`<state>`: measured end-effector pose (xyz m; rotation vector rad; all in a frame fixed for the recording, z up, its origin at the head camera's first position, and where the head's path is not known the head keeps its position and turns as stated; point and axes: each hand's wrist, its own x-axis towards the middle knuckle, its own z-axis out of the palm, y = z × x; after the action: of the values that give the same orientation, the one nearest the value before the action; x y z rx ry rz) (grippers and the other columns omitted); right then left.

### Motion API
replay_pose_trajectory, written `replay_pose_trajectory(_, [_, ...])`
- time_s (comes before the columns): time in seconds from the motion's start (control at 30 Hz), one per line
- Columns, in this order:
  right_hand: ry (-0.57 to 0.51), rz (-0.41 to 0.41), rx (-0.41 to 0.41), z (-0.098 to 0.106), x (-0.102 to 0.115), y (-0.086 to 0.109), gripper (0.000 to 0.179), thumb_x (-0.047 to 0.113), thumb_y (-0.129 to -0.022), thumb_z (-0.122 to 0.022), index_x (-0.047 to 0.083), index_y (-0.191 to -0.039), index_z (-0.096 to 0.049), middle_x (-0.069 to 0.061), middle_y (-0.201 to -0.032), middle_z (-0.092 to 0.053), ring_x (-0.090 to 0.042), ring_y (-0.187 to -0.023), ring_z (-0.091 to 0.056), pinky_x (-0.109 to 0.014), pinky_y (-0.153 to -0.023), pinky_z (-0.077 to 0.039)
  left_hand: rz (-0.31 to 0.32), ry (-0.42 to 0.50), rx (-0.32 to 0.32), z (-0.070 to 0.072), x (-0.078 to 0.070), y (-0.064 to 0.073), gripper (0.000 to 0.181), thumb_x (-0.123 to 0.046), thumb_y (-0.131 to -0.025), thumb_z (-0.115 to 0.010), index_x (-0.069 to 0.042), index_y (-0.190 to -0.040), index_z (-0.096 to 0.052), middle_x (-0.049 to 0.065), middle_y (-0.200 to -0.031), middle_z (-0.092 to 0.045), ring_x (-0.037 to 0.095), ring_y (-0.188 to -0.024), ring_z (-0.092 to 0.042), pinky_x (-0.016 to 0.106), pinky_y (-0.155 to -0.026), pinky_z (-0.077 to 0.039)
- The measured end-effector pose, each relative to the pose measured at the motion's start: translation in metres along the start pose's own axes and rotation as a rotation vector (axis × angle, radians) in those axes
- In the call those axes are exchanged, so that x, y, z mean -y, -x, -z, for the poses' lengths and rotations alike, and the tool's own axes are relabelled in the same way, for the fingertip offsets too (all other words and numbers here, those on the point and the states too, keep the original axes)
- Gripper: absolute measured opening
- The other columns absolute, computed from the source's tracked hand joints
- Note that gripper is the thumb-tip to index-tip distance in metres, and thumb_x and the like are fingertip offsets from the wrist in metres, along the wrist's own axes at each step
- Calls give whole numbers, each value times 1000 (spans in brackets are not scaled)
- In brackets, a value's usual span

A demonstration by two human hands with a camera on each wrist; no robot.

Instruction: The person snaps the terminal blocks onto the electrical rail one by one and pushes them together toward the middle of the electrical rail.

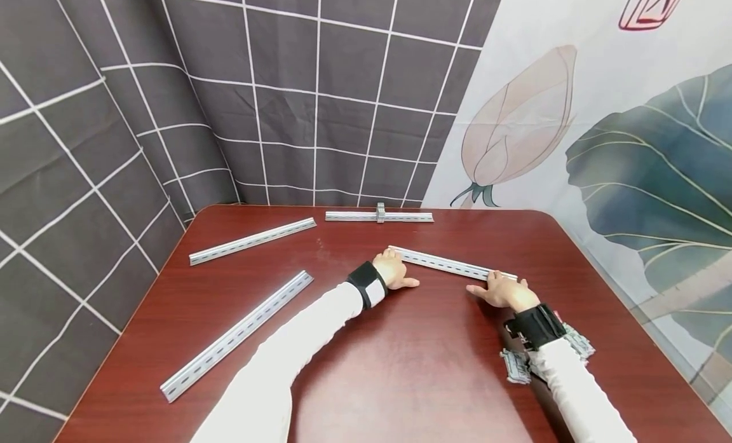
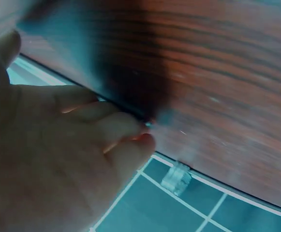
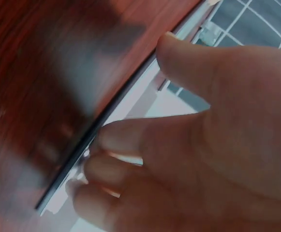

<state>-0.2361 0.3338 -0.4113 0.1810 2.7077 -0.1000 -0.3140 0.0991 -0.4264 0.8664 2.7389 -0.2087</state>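
Observation:
A slotted metal DIN rail [image 1: 443,264] lies slanted across the far middle of the table, between my two hands. My left hand [image 1: 391,269] is at its left end, fingers reaching over the rail and thumb stretched out toward the right. At the opposite end, the fingertips of my right hand [image 1: 503,292] touch the rail, and the thumb points left, apart from the fingers. The right wrist view shows those fingers lying along the rail [image 3: 135,94]. In the left wrist view my palm hides much of the rail [image 2: 38,75].
Behind, another rail [image 1: 349,217] carries a small grey block [image 1: 380,213] near the table's back edge. Two more rails, one farther back [image 1: 251,241] and one nearer [image 1: 237,335], lie at the left. Grey parts [image 1: 516,367] sit beside and partly under my right forearm.

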Motion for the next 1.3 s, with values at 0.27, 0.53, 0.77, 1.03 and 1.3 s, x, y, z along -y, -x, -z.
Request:
replay_pose_trajectory(0.27, [-21,199,-21,-2,15,-2,76,44,-98,-48,-13,-144,-29,-37,-148,-29,-51,-136,-32,-75,-103,-18,92,16,45,-9,24,35,70,-65,-93,-41,-12,-133,-59,14,-147,-43,29,-136,-36,39,-106,-39])
replay_pose_trajectory(0.53, [-67,327,-41,-7,28,-2,73,38,-98,-51,-13,-145,-28,-36,-149,-28,-51,-138,-29,-76,-102,-19,117,59,45,-23,42,62,73,-66,-92,-43,-6,-132,-59,15,-146,-41,29,-137,-35,41,-108,-38])
replay_pose_trajectory(0.77, [-64,402,-64,-11,37,1,70,35,-97,-54,-12,-144,-32,-35,-149,-31,-49,-138,-31,-74,-103,-20,104,104,5,-33,52,83,81,-63,-91,-48,4,-136,-49,20,-145,-41,29,-137,-36,40,-108,-39])
replay_pose_trajectory(1.03, [-75,465,-86,-17,40,10,66,31,-96,-56,-10,-144,-35,-33,-148,-34,-50,-135,-36,-74,-103,-20,83,143,-47,-43,55,113,86,-61,-90,-53,9,-139,-40,23,-145,-42,32,-135,-40,43,-102,-44])
replay_pose_trajectory(1.3, [-105,352,-175,-10,31,43,61,36,-88,-67,-4,-131,-53,-30,-127,-57,-50,-115,-55,-61,-89,-46,63,212,-104,-51,57,136,85,-59,-88,-58,9,-137,-42,23,-139,-48,33,-127,-49,45,-101,-45])
